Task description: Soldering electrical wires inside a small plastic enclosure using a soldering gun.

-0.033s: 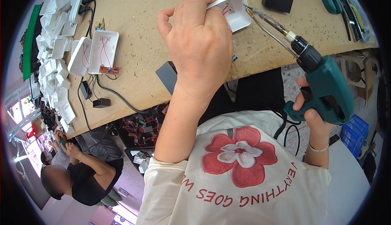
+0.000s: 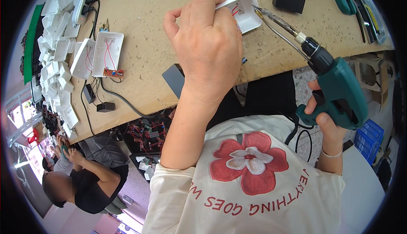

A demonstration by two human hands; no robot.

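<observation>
My left hand is closed around a white plastic box, tilted above the table, its open side facing right. Red wires show inside the box; my fingers hide its left part. My right hand grips the handle of a green soldering gun, with a finger by the trigger. The gun's dark tip and the thin metal tube beside it point left and end at the box's right rim. Whether the tip touches the box I cannot tell.
Two white boxes with red wires and a small circuit board lie left. Black blocks are scattered on the worn table. White casings heap along the far left, near a power strip. A co-worker sits lower left.
</observation>
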